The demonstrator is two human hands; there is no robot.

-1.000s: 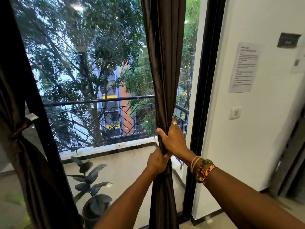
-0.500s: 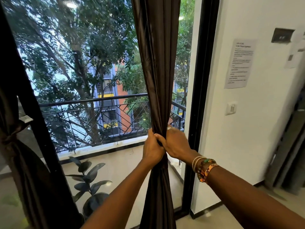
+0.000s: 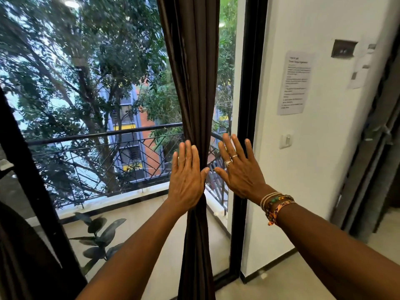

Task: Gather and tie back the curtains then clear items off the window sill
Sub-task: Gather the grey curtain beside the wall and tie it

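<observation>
At the bottom of the frame, two bare forearms, reaching up toward the centre. On the right wrist, bracelets (image 3: 277,204). Left hand (image 3: 186,180) open, fingers straight and close together, flat over the left edge of the curtain (image 3: 194,83); touching it or only in front of it, cannot tell. Right hand (image 3: 240,169) open too, fingers spread, rings (image 3: 228,163) on two of them, just beside the curtain on its right, holding nothing. Curtain dark brown, gathered in one narrow bundle, hanging in the centre from top edge to bottom edge, most narrow just below the hands. At lower left, a second curtain (image 3: 21,245), only partly in view. Right of the bundle, the black frame (image 3: 246,105) of the glass. On the white wall at right, a printed paper (image 3: 295,83) and a switch (image 3: 285,141). Beyond the glass, a plant (image 3: 99,234) at lower left, then a railing (image 3: 97,135), then trees (image 3: 86,61) and a building (image 3: 138,118).
</observation>
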